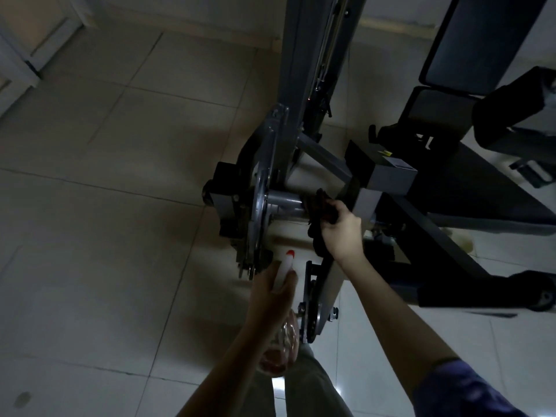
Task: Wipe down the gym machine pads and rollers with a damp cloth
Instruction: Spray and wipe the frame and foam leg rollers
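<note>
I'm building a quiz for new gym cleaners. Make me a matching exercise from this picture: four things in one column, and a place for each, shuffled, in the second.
Things
1. spray bottle
2. cloth
3. back pad
4. grey bar

Places
a. upper right of the view, untouched
b. gripped by the right hand
c. held in the left hand
d. the cloth lies against it

Pairs: 1-c, 2-b, 3-a, 4-d.

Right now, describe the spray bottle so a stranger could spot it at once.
Find the tall grey gym machine column and follow it down to its base. Just in front, the left hand grips the spray bottle. Its white neck and red tip stand out against the dark cloth the right hand holds nearby.
</note>
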Motion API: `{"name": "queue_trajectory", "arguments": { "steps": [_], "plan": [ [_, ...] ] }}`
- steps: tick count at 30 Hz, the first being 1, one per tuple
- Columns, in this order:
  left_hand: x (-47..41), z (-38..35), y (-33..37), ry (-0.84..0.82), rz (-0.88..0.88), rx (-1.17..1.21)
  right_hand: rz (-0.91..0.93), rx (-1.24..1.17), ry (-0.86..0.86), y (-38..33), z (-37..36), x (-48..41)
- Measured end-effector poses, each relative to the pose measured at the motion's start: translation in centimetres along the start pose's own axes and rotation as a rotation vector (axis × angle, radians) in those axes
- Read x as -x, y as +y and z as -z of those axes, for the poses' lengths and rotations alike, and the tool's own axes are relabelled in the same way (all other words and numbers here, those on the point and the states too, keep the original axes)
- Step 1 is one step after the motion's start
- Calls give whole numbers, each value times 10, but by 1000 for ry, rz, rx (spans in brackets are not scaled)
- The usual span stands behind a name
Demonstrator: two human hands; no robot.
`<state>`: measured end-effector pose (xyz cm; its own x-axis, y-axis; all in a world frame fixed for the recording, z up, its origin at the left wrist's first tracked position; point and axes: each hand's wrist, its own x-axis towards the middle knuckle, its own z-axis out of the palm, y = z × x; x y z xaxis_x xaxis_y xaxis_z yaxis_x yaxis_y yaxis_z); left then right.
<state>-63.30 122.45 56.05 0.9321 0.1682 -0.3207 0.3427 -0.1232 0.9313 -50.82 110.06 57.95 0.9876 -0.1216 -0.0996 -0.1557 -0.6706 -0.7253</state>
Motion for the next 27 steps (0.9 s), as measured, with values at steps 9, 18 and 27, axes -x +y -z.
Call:
{"name": "queue_trajectory", "arguments": {
  "steps": [9, 18, 27],
  "plan": [
    [3, -18, -37, -75, -33, -106, -253, 55, -195, 60, -6, 47],
    [20, -42, -105, -106, 76, -192, -520, -1, -395, 170, -46, 81],
    [57, -71, -171, -70, 77, -229, -429, -88, -389, 224, -73, 115]
  ]
}}
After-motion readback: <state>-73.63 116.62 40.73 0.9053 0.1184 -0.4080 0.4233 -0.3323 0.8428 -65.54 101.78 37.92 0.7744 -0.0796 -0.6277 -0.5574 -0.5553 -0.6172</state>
